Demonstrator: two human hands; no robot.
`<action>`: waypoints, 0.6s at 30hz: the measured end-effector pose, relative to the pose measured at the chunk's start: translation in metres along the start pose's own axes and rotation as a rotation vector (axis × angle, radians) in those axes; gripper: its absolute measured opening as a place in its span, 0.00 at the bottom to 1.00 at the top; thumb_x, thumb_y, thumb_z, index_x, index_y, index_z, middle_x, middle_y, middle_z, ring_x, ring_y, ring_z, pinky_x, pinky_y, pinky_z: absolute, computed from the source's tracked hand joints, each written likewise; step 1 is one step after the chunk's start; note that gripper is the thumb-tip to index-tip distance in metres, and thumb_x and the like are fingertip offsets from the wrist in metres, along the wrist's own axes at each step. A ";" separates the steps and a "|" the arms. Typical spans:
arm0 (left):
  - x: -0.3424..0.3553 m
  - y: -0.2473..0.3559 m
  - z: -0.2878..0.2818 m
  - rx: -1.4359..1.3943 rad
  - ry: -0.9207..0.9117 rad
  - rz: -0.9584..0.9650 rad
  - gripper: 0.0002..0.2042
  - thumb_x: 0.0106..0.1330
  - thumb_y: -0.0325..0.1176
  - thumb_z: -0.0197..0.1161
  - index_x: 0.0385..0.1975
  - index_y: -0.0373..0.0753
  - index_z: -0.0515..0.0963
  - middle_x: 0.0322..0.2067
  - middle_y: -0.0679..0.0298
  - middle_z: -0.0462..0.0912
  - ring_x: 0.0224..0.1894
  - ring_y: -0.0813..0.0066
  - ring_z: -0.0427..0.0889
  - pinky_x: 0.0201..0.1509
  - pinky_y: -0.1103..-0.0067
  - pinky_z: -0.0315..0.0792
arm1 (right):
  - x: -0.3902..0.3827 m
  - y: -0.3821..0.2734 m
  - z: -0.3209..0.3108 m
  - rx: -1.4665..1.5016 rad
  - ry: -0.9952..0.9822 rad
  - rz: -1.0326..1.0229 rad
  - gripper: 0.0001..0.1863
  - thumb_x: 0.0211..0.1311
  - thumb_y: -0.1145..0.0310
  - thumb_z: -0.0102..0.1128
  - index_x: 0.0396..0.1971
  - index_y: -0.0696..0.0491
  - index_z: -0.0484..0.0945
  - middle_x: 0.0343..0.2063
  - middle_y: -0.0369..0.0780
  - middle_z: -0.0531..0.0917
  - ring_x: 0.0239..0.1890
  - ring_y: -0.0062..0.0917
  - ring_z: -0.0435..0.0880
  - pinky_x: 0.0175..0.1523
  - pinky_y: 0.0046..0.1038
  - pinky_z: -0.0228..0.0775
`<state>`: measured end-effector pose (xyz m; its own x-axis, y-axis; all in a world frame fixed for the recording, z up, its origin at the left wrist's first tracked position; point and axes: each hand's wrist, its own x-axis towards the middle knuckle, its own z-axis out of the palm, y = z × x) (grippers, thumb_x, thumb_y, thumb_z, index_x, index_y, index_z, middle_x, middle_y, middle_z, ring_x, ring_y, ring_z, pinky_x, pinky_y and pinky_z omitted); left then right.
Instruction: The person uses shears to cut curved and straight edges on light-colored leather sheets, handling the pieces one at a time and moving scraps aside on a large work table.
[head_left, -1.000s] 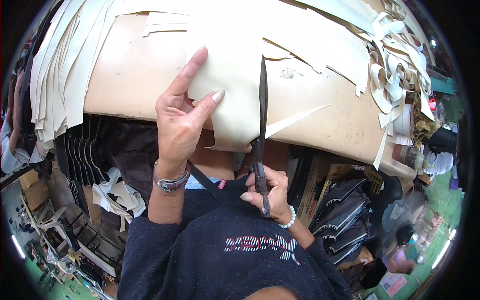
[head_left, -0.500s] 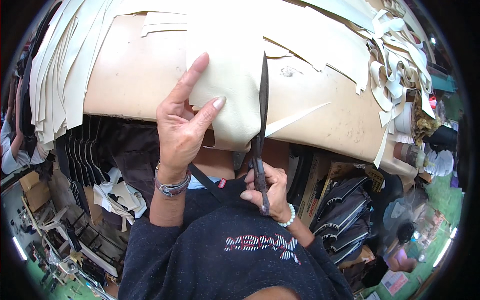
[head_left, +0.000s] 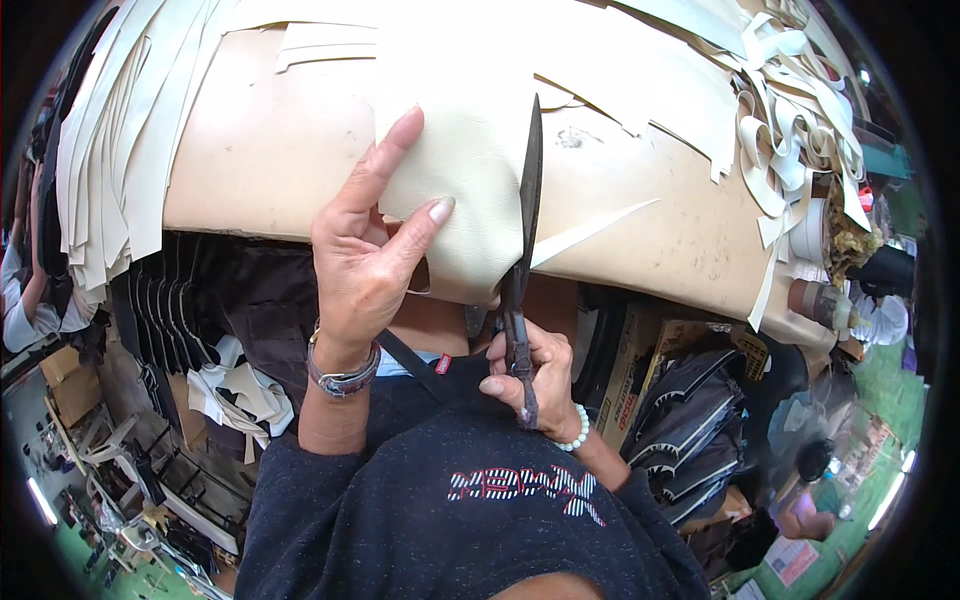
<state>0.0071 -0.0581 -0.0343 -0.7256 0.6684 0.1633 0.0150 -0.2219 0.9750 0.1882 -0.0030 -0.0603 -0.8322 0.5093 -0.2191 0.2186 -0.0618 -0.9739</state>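
My left hand [head_left: 365,255] grips a cream leather-like sheet [head_left: 465,175], thumb on its face and index finger along its left side. The sheet hangs over the front edge of the tan worktable [head_left: 230,130]. In my right hand [head_left: 535,380] are long dark scissors [head_left: 518,340], blades pointing away from me along the sheet's right edge; whether they are parted is hard to tell. A thin cream offcut [head_left: 595,235] lies just right of the blades.
Cream strips [head_left: 125,140] pile at left; curled strips [head_left: 780,130] and a jar [head_left: 820,305] lie at right. Below are dark stacked pieces [head_left: 685,430], cardboard [head_left: 620,380] and white scraps [head_left: 240,395]. Other people [head_left: 800,515] [head_left: 35,310] appear at both sides.
Over the last second the scissors and my right hand have moved slightly up along the sheet. My left index finger has shifted a little down and right.
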 end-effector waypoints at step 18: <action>-0.002 -0.003 -0.002 0.037 0.003 0.020 0.26 0.52 0.15 0.55 0.54 0.31 0.62 0.55 0.54 0.64 0.53 0.74 0.68 0.46 0.85 0.71 | -0.003 0.002 0.003 -0.046 0.032 -0.021 0.14 0.45 0.66 0.66 0.14 0.56 0.70 0.06 0.33 0.71 0.09 0.13 0.70 0.16 0.16 0.58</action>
<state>0.0073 -0.0601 -0.0374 -0.7272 0.6616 0.1828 0.0549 -0.2093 0.9763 0.1896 -0.0077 -0.0621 -0.8201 0.5378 -0.1957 0.2249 -0.0116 -0.9743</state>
